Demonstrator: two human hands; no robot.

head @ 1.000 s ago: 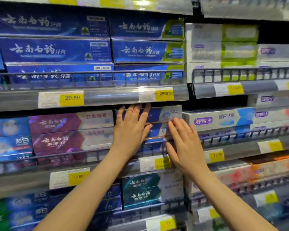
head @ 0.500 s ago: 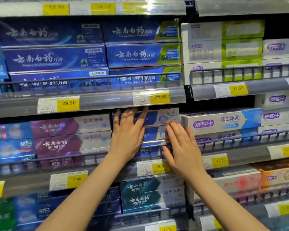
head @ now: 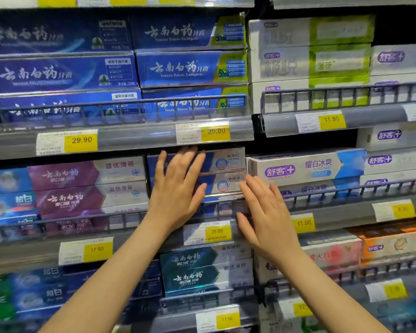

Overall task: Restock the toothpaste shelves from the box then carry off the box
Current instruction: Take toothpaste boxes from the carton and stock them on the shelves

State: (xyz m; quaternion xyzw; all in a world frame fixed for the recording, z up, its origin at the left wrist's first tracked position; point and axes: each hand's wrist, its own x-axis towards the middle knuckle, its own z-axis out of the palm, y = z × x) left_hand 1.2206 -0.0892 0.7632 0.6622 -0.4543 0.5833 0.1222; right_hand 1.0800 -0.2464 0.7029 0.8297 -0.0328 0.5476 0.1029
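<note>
toothpaste boxes point(head: 222, 173): blue-and-white cartons, two seen stacked face-out, a round pale graphic at the white end; a third is partly hidden behind the wire rail point(head: 202, 205) below them. Stack is located on the middle shelf, directly above the 25.00 price tag point(head: 208, 233).
left hand point(head: 178, 191): fingers spread and straight, laid flat on the blue left part of the stack, above and left of the 25.00 price tag.
right hand point(head: 265, 213): fingers straight and slightly fanned, held at the right end of the stack, just right of the 25.00 price tag; contact with the cartons cannot be told.
purple boxes point(head: 87, 186): stacked left of the blue stack, well left of the tag.
white-and-blue boxes point(head: 305, 168): stacked up and right of the tag.
teal boxes point(head: 202, 270): shelved directly below the tag.
</note>
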